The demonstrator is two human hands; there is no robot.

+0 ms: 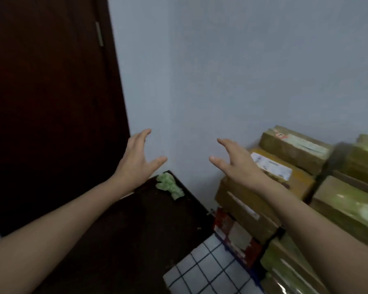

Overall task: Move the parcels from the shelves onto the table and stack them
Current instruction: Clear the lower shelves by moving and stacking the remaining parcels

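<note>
Both hands are empty, the left hand [137, 158] and right hand [236, 162] with fingers spread; next they must reach right to the boxes [263, 187].

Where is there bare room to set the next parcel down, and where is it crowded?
Bare: the dark surface between the green wad at its far corner and the checkered sheet. Crowded: the right side, where parcels stack tightly against each other.
</note>
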